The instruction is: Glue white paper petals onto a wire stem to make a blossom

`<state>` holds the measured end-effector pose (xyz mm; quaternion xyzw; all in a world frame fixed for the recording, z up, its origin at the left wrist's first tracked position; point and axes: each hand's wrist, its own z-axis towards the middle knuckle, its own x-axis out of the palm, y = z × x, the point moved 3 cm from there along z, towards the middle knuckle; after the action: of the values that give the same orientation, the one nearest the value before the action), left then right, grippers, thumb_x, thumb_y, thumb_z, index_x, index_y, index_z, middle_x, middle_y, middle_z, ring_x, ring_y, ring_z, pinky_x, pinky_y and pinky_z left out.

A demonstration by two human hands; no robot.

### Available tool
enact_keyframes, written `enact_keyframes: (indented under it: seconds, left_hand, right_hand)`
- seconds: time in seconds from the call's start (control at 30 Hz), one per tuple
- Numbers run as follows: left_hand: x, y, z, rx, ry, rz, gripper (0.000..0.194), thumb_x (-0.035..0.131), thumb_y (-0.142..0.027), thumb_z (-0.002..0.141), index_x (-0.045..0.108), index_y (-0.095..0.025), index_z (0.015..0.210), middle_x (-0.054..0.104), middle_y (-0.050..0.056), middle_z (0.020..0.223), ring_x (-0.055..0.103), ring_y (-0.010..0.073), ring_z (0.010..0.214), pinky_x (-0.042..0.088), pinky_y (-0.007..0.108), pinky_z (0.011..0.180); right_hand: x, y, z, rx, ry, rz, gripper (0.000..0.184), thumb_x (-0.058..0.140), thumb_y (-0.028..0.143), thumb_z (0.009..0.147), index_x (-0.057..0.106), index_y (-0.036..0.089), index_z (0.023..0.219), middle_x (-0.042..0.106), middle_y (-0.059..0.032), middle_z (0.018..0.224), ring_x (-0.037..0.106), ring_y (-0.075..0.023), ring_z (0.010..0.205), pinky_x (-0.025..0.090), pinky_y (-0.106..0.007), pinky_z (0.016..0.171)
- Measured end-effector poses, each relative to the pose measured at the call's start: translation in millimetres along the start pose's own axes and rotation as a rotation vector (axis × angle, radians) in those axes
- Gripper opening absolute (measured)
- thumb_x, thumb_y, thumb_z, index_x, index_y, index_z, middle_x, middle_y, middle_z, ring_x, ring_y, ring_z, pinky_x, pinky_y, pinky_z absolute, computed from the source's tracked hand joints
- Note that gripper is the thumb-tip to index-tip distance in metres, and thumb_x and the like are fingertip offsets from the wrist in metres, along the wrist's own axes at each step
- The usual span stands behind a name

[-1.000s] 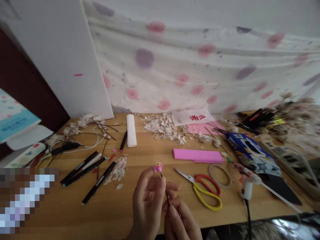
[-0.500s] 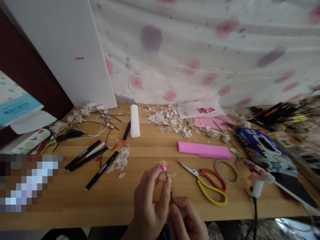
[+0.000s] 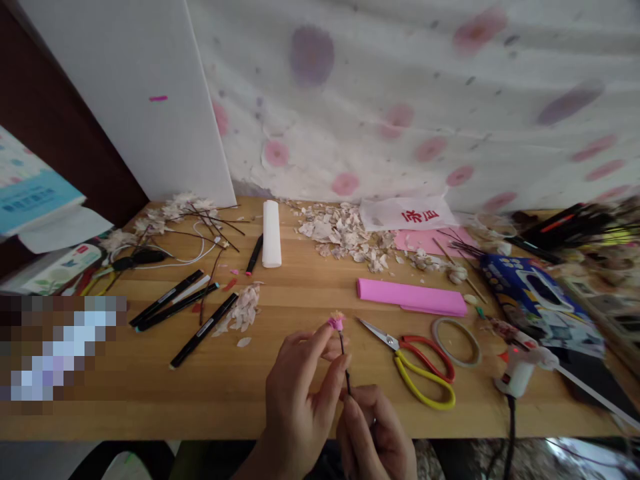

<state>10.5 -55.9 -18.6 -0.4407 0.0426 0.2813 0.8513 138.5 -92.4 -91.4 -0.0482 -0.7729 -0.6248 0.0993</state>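
My left hand [image 3: 300, 393] pinches a thin dark stem [image 3: 344, 360] that carries a small pink paper flower [image 3: 336, 323] at its top. The thumb and forefinger close on the stem just under the flower. Below it, my right hand [image 3: 375, 433] grips the stem's lower end with curled fingers. Both hands hover over the near edge of the wooden table [image 3: 300, 413]. Red and yellow scissors [image 3: 415, 367] lie just to the right of the flower.
A folded pink paper strip [image 3: 410, 297], a ring of tape [image 3: 456, 341], a white glue gun [image 3: 520, 373], black pens [image 3: 185, 313], a white roll [image 3: 271, 233] and a heap of pale petals [image 3: 345, 240] lie about. Dark twigs [image 3: 200, 223] lie at the back left.
The view has tilted down and drifted. My hands have shifted slightly right and the stem now stands more upright between them.
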Motion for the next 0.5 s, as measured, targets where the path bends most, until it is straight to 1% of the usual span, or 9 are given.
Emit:
enact_keyframes:
  seconds: [0.1,0.17,0.2,0.3,0.4,0.5]
  left_hand:
    - [1.0,3.5,-2.6,-0.045,0.015,-0.077,0.045,0.062,-0.008,0.095,0.061,-0.025,0.137,0.082,0.007,0.113,0.078,0.0163,0.093,0.060,0.025,0.085]
    - [1.5,6.5,-5.0,-0.106,0.016,-0.167,0.047,0.066,-0.008,0.093,0.063,-0.030,0.135,0.081,0.003,0.120,0.077,0.0145,0.097,0.059,0.022,0.089]
    - [1.5,8.3,-6.0,-0.150,0.008,-0.214,0.047,0.068,-0.008,0.092,0.065,-0.032,0.133,0.081,0.000,0.120,0.077,0.0132,0.097,0.058,0.021,0.089]
    - [3.0,14.3,-7.9,-0.336,0.015,-0.371,0.040,0.072,-0.013,0.092,0.072,-0.038,0.123,0.083,-0.004,0.113,0.076,0.0115,0.097,0.057,0.019,0.090]
    - [8.0,18.8,-8.0,-0.536,0.080,-0.586,0.032,0.076,-0.023,0.091,0.075,-0.037,0.120,0.081,-0.001,0.120,0.074,0.0138,0.100,0.057,0.023,0.092]
    - [10.7,21.7,-7.1,-0.661,0.099,-0.722,0.024,0.078,-0.033,0.090,0.079,-0.033,0.114,0.081,0.002,0.119,0.073,0.0140,0.094,0.058,0.023,0.089]
  right_hand:
    - [-0.3,-2.7,1.6,0.012,0.020,0.030,0.041,0.063,0.060,0.096,0.063,0.021,0.083,0.053,0.0045,0.045,0.044,-0.0073,0.036,0.030,-0.015,0.038]
    - [0.5,-2.2,1.3,0.012,0.024,0.037,0.042,0.063,0.059,0.096,0.063,0.020,0.083,0.051,0.0054,0.044,0.040,-0.0058,0.034,0.028,-0.014,0.037]
    - [0.5,-1.3,1.0,0.012,0.018,0.032,0.042,0.063,0.059,0.096,0.063,0.020,0.083,0.049,0.0061,0.043,0.037,-0.0053,0.033,0.027,-0.015,0.037]
    - [-0.1,3.0,-0.1,0.014,-0.016,0.017,0.043,0.064,0.061,0.095,0.064,0.020,0.085,0.044,0.0084,0.042,0.031,-0.0049,0.032,0.026,-0.016,0.035]
    - [1.5,7.7,-1.9,0.033,-0.035,0.036,0.043,0.064,0.062,0.094,0.062,0.020,0.084,0.041,0.0100,0.042,0.029,-0.0043,0.032,0.026,-0.015,0.035]
    - [4.3,11.5,-4.8,0.072,-0.081,0.053,0.043,0.065,0.063,0.094,0.062,0.020,0.085,0.040,0.0106,0.043,0.028,-0.0039,0.033,0.025,-0.015,0.035]
